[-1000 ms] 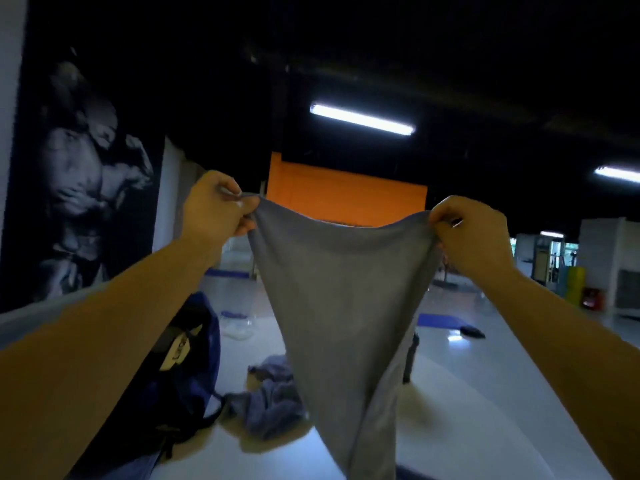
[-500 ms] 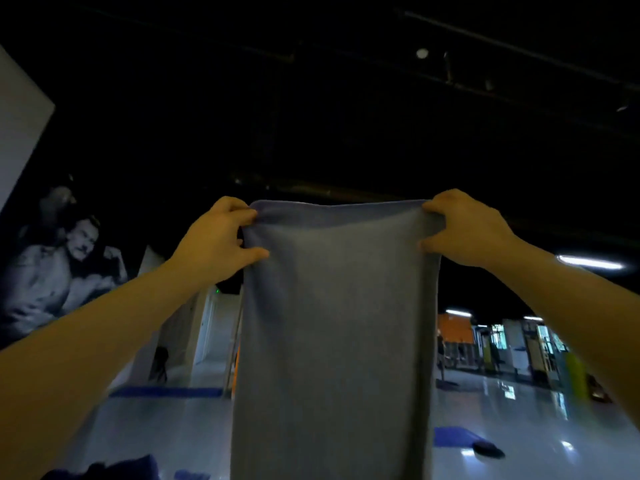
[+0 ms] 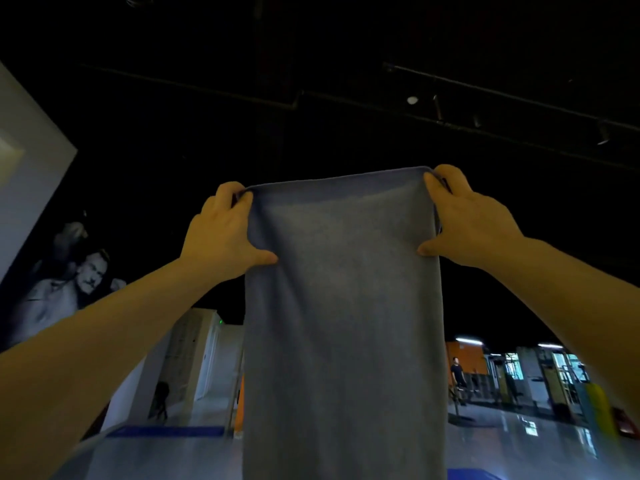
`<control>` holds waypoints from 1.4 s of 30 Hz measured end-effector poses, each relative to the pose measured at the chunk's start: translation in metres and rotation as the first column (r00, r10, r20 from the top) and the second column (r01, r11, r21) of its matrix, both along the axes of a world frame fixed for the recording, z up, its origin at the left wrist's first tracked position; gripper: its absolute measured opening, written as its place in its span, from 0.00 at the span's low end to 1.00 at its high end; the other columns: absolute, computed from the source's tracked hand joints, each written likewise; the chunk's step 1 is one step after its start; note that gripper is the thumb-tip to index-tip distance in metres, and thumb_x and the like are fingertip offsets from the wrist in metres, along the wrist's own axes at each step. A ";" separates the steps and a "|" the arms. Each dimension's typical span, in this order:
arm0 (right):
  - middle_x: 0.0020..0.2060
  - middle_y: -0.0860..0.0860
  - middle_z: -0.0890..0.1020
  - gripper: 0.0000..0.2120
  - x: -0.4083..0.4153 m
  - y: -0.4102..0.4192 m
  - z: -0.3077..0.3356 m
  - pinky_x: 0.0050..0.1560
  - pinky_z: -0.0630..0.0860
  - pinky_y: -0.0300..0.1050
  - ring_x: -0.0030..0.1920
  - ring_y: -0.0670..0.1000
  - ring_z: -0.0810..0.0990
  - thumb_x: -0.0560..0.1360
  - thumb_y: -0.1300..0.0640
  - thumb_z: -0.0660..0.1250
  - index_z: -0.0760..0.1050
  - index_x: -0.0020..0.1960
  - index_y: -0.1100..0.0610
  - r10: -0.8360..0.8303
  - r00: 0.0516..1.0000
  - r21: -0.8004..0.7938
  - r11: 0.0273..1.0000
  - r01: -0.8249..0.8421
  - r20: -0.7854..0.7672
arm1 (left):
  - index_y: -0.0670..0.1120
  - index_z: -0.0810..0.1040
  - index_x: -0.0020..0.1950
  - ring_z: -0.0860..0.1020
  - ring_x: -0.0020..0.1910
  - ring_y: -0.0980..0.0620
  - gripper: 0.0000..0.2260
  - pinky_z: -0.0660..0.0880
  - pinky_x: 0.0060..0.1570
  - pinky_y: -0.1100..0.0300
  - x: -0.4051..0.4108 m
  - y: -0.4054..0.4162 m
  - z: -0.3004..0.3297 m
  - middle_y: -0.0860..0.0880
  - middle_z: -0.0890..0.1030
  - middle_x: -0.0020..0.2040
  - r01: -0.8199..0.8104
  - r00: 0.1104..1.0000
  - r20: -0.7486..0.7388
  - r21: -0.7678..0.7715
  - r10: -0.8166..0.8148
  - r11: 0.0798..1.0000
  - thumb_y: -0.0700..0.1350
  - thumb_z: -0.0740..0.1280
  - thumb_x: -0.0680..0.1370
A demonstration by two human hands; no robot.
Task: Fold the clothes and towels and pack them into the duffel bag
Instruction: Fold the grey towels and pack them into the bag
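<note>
A grey towel (image 3: 343, 323) hangs straight down in front of me, held up high by its top edge. My left hand (image 3: 221, 237) grips the top left corner, fingers curled over the edge and thumb pressed on the front. My right hand (image 3: 467, 223) grips the top right corner the same way. The cloth is stretched flat between both hands and runs out of the bottom of the frame. The duffel bag and the other clothes are out of view.
The view tilts up at a dark ceiling with pipes. A wall poster (image 3: 69, 282) is at the left. Far off at the right a person (image 3: 456, 372) stands on a shiny floor near gym equipment (image 3: 554, 375). A blue mat (image 3: 166, 431) lies low left.
Both hands lifted the towel higher and pulled its top edge out flat. The view tilted up, so the bag, table and other clothes dropped out of sight.
</note>
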State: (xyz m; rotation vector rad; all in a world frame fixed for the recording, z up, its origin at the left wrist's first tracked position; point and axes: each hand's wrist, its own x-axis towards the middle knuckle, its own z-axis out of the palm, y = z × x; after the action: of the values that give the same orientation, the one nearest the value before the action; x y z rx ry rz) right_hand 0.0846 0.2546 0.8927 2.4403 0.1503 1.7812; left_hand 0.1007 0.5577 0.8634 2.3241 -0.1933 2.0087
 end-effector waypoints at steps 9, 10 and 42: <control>0.75 0.50 0.47 0.51 -0.035 -0.024 0.008 0.51 0.75 0.54 0.61 0.60 0.72 0.68 0.43 0.75 0.46 0.77 0.52 0.037 0.996 0.023 0.999 -0.039 0.083 | 0.39 0.60 0.75 0.71 0.65 0.48 0.43 0.70 0.60 0.58 -0.027 -0.026 0.033 0.48 0.58 0.74 0.617 0.773 0.071 -0.319 -0.631 0.720 0.43 0.79 0.66; 0.75 0.50 0.48 0.51 -0.031 -0.025 0.007 0.52 0.75 0.55 0.62 0.61 0.72 0.67 0.42 0.75 0.46 0.77 0.53 0.033 0.996 0.027 0.999 -0.035 0.078 | 0.39 0.60 0.75 0.75 0.59 0.50 0.44 0.72 0.56 0.58 -0.024 -0.028 0.033 0.48 0.58 0.74 0.632 0.758 0.069 -0.324 -0.649 0.704 0.42 0.79 0.65; 0.68 0.62 0.68 0.35 0.203 -0.056 -0.361 0.62 0.69 0.51 0.64 0.61 0.70 0.70 0.57 0.75 0.64 0.71 0.64 0.379 0.838 0.293 0.915 -0.277 -0.393 | 0.47 0.76 0.55 0.78 0.38 0.71 0.14 0.73 0.41 0.76 0.178 -0.032 -0.327 0.55 0.77 0.47 0.450 0.352 -0.335 -0.758 -0.874 0.472 0.33 0.70 0.73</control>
State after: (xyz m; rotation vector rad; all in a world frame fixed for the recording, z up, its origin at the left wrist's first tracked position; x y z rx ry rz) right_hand 0.2873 0.1982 0.5316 3.1216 0.4627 1.3647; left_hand 0.2790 0.5253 0.5368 1.8790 -0.4175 0.5346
